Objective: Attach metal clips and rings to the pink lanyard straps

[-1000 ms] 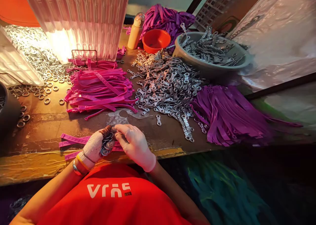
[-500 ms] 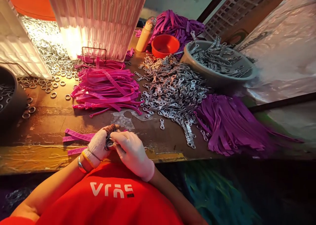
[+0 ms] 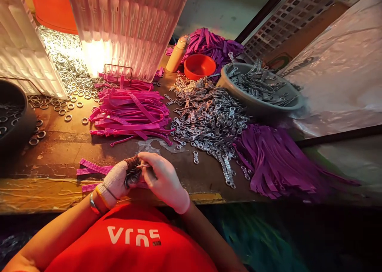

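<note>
My left hand [image 3: 116, 181], in a knit glove with a brown wrap on a finger, is closed around a few dark metal rings [image 3: 132, 179] near the table's front edge. Close against it, my right hand [image 3: 165, 180], in a thin pale glove, pinches with thumb and fingertips. What sits in that pinch is too small to name. Pink straps [image 3: 94, 167] lie flat on the table beside and beneath my left hand. Beyond both hands lies a pile of pink straps [image 3: 131, 113]. A heap of silver metal links [image 3: 205, 113] spreads to its right.
Purple straps [image 3: 271, 160] drape at the right, below a grey basin [image 3: 256, 105] of metal links. Behind stand a red bowl [image 3: 199, 66] and a bottle [image 3: 178, 53]. Loose rings [image 3: 70, 101] lie at left near a dark bowl [image 3: 28, 121] and ribbed translucent panels [image 3: 128, 29].
The view has tilted, so the table's things sit slightly lower in the picture. My right fingertips have moved up over the rings in my left hand, which stays closed.
</note>
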Demonstrator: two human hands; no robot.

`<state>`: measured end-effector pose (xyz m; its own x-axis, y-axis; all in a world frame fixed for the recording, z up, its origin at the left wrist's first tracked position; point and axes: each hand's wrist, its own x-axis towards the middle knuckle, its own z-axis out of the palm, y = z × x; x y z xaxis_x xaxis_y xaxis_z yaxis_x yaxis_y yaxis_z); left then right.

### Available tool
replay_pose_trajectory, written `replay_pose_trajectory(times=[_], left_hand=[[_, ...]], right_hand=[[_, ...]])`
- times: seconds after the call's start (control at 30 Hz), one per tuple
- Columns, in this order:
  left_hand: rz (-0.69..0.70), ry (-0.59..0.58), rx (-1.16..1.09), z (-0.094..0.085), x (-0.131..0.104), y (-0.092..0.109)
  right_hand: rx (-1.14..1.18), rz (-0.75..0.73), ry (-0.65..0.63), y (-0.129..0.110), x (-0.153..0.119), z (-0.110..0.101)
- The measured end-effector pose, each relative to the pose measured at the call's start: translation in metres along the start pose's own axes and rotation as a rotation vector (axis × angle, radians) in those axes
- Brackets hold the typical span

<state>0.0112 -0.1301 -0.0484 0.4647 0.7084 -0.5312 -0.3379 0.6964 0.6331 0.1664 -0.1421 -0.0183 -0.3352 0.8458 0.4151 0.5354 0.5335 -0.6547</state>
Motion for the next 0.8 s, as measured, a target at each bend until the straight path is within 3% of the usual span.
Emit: replay_pose_trajectory(times=[0.17, 0.27, 0.37, 0.47, 0.8], left_hand=[[-0.146, -0.181, -0.005, -0.006, -0.014, 0.007], [-0.098, -0.126, 0.036, -0.006, -0.016, 0.005], [0.020, -0.015, 0.191, -0.003, -0.019, 0.007], [0.143, 0.076, 0.368, 0.000, -0.022, 0.010], [0.270, -0.005, 0.683, 0.004, -0.026, 0.010]], right_hand=[[0.028, -0.134, -0.014, 0.012, -0.004, -0.009], [0.059, -0.076, -0.007, 0.015, -0.011, -0.006], [0.069, 0.136, 0.061, 0.014, -0.017, -0.006], [0.096, 0.273, 0.026, 0.010, -0.021, -0.008], [-0.116, 0.140, -0.104, 0.010, -0.021, 0.003]])
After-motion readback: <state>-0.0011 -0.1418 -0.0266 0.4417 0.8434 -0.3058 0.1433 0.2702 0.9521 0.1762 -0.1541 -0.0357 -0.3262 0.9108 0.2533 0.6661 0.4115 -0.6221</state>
